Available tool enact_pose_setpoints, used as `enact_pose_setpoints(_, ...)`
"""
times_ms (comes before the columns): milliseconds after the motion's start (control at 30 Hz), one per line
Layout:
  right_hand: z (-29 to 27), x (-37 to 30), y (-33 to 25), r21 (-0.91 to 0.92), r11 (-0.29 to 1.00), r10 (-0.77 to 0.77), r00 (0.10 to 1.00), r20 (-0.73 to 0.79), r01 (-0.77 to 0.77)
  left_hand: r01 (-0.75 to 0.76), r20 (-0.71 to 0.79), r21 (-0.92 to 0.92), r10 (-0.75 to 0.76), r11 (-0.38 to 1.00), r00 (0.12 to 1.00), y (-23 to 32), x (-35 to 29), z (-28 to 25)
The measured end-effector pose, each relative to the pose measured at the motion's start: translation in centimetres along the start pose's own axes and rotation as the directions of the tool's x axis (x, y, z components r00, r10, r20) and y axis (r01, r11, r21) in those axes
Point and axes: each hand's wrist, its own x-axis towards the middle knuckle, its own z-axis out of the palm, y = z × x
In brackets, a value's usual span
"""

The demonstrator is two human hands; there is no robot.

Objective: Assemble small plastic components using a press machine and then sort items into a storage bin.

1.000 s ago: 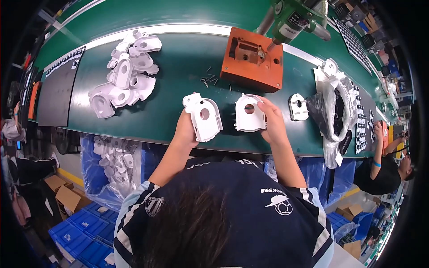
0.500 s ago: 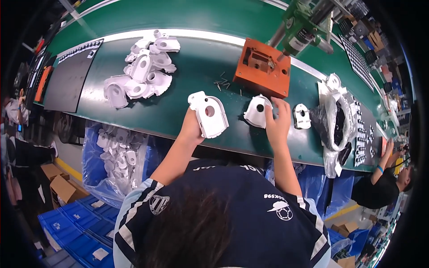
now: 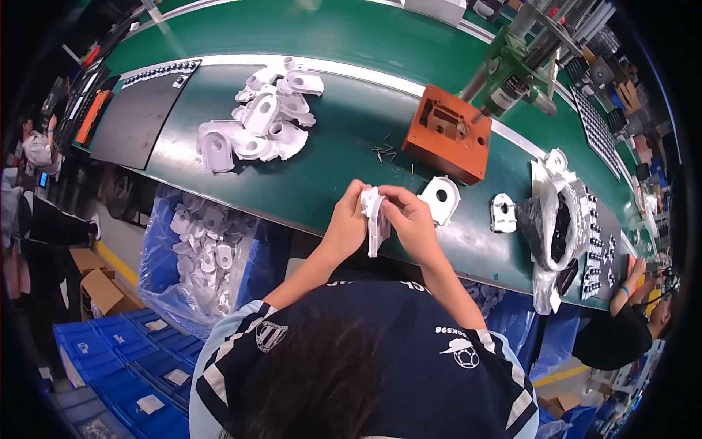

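Being pinched edge-on between partly closed hands, a white plastic housing (image 3: 376, 225) is held near its far end by the fingertips of the left hand (image 3: 346, 225) and right hand (image 3: 414, 228), its long axis pointing toward the body. Just beside the right hand, the nearer one, a second white housing (image 3: 444, 212) is seen on the green bench (image 3: 344, 121); beyond it, an orange fixture block (image 3: 468, 164) is placed.

White and orange against green
The held part (image 3: 375, 230) is white, the table (image 3: 344, 124) dark green, the fixture block (image 3: 444, 144) orange, the press (image 3: 504, 73) green; the shirt (image 3: 413, 351) is navy (white bands edge its pale-blue sleeves).
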Motion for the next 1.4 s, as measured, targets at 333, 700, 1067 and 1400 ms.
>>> enact_pose_setpoints(333,-3.9,-3.0,1.8,0.498,0.856,0.103,0.99,0.094,-0.136,0.254,0.141,-0.015,-0.249,0.967,0.958,1.0,2.3,-1.5)
enact_pose_setpoints(700,-7.8,-5.9,2.5,0.579,0.81,0.047,0.995,0.093,-0.093,-0.143,0.044,0.904,0.245,0.404,0.968,-0.6,18.7,-4.0)
enact_pose_setpoints(1067,-7.4,-4.8,1.3,0.579,0.815,0.113,0.987,-0.11,-0.029,0.058,0.349,0.251,-0.146,0.966,0.926,3.0,4.0,-1.8)
enact_pose_setpoints(1400,-5.6,-4.4,1.1,0.633,0.771,-0.02,0.996,-0.087,0.071,0.186,0.43,0.072,-0.199,0.98,0.88,1.8,-0.3,1.7)
